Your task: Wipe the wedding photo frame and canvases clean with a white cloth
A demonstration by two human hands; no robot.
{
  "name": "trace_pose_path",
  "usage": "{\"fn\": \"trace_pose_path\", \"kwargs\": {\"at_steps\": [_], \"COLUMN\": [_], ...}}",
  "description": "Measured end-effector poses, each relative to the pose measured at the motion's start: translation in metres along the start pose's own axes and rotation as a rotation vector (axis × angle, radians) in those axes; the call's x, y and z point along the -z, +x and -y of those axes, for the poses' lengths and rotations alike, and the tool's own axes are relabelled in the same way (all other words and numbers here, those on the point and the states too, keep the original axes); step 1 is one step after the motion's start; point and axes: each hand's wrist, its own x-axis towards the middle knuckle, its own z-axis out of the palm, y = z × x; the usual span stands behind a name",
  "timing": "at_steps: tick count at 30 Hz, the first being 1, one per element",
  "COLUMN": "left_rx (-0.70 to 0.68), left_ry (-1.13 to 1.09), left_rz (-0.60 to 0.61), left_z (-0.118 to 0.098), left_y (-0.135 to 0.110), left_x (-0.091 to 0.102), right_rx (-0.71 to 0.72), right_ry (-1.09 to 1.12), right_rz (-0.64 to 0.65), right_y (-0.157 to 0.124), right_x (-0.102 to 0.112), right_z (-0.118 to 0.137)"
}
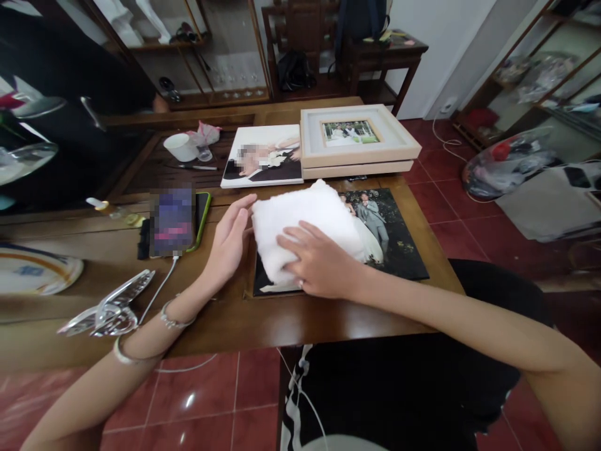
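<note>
The white cloth point(305, 222) lay in the middle of the frame, on top of a big dark photo point(399, 241) that lay flat on the brown table point(282, 319). The cloth covered the left part of the photo. The right part, with two dressed-up people on it, showed bare.

The right hand point(323, 263) lay flat on the lower part of the cloth. Its fingers were spread and pressed down, not closed around anything. The left hand point(230, 241) was open too. Its fingertips touched the left edge of the cloth, and it held nothing.

It looked like the photo was being wiped or covered with the cloth, and that step looked about half done, since only the left part was under the cloth. To reach the bare right part, the cloth would have to slide toward the right of the frame. That would call for a soft, flat push, with the other hand keeping the photo from sliding.

Left of the hands, a phone point(173, 219) lay on its wire. Above the cloth sat a framed picture point(359, 134) and one more photo point(263, 156). A shiny butterfly clip point(110, 310) lay at the lower left.
</note>
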Motion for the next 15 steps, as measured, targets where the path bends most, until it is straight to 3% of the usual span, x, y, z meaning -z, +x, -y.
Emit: {"fn": "trace_pose_path", "kwargs": {"at_steps": [4,9,15], "left_rx": [0.136,0.328,0.406], "left_ry": [-0.15,-0.331,-0.444], "left_rz": [-0.085,-0.094,-0.132], "left_z": [-0.003,-0.012,-0.017], "left_y": [0.004,0.009,0.011], "left_x": [-0.002,-0.002,0.003], "right_rx": [0.016,-0.243,-0.368], "right_ry": [0.053,-0.044,-0.172], "right_rz": [-0.015,-0.149,-0.163], "right_y": [-0.035,-0.08,-0.079], "right_x": [0.009,0.017,0.014], "right_z": [0.015,0.003,0.004]}}
